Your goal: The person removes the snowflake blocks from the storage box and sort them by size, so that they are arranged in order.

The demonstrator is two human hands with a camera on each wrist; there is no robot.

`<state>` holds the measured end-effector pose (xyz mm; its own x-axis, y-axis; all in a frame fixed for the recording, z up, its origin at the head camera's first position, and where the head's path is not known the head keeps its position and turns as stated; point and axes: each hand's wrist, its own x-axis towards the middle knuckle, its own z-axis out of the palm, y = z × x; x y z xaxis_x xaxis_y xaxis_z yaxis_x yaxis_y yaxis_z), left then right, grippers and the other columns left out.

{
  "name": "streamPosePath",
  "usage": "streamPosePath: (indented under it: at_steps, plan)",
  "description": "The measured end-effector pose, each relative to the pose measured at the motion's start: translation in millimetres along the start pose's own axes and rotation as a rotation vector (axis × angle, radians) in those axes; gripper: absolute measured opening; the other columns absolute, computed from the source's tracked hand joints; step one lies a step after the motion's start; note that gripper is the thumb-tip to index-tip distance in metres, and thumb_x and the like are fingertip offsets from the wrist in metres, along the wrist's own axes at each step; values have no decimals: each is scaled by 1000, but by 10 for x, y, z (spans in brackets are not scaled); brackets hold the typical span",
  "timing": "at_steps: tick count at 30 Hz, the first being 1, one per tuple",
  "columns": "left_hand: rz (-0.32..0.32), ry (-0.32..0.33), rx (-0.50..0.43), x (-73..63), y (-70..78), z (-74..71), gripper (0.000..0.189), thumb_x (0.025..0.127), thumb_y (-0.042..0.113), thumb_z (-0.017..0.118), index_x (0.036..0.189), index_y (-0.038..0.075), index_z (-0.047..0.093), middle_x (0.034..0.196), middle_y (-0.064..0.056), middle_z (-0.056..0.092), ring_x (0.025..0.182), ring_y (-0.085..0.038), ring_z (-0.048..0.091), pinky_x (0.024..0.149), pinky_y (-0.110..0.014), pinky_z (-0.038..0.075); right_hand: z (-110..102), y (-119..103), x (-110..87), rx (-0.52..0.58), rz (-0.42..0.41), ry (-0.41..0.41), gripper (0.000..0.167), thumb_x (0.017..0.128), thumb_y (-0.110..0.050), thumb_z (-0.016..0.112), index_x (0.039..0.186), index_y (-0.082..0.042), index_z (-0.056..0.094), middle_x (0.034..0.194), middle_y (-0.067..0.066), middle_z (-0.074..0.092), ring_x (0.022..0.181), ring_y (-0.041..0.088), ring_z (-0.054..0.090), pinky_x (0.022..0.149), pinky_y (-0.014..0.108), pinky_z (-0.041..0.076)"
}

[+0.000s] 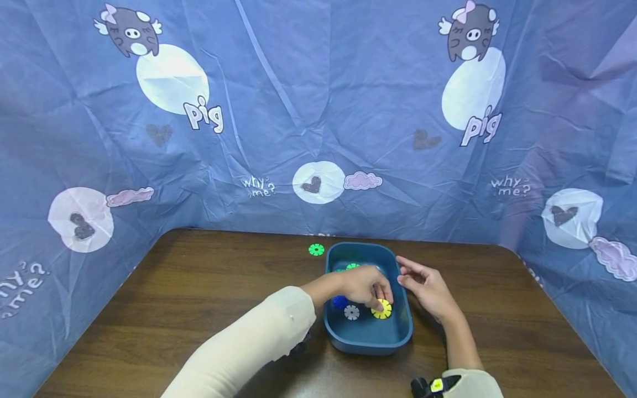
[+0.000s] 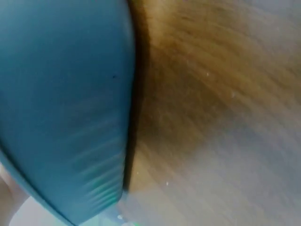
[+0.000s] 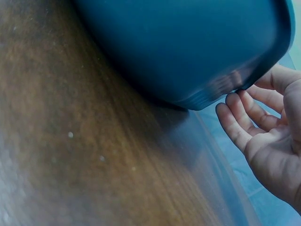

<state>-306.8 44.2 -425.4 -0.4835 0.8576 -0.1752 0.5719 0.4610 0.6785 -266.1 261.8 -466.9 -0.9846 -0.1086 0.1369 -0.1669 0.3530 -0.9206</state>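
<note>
Inside the dark blue plastic box [image 1: 368,347], my left hand [image 1: 362,283] reaches down with curled fingers and pinches a yellow notched snowflake disc [image 1: 381,310]. Beside it on the box floor lie a pale grey disc [image 1: 351,313] and a blue disc [image 1: 340,302], partly covered by the left wrist. A green disc [image 1: 352,266] shows behind that hand. My right hand [image 1: 429,289] is at the box's right side, its fingers loosely extended and fingertips against the outer wall near the rim. In the right wrist view its fingers [image 3: 233,126] show beside the box's ribbed end.
One more green disc [image 1: 316,250] lies on the brown wooden table [image 1: 239,276], just left of the box's far end. A blue printed cloth [image 1: 278,110] hangs behind the table and along both sides.
</note>
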Motion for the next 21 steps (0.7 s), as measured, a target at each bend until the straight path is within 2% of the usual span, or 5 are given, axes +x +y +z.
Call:
streamPosePath:
  at_steps: [6,12,16,21]
  plan:
    - [-39,37,-156,-78,-8,-106,20,90,-1,75,108,7,76,93,2,74,79,-9,69,71,-23,59,-1,-6,-1,-1,0,5,46,98,-9,66,143,-4,59,119,20,62,103,18,59,84,21,54]
    - [-43,86,-182,-152,-34,-225,18,95,2,72,112,6,76,96,-1,76,80,-12,72,74,-28,61,-1,3,3,7,2,10,46,98,-8,67,143,-3,59,119,21,61,101,17,59,84,20,55]
    - [-37,117,-208,-192,-55,-294,20,94,1,72,114,4,76,96,-1,77,81,-13,73,80,-37,62,-3,7,3,10,3,7,46,98,-7,66,143,-3,58,119,21,62,101,16,59,84,20,55]
    - [-44,169,-240,-265,-57,-417,19,95,1,71,113,3,76,100,-6,77,84,-20,74,86,-48,60,1,-4,7,8,15,10,45,99,-8,66,143,-4,59,120,21,63,103,18,60,85,20,55]
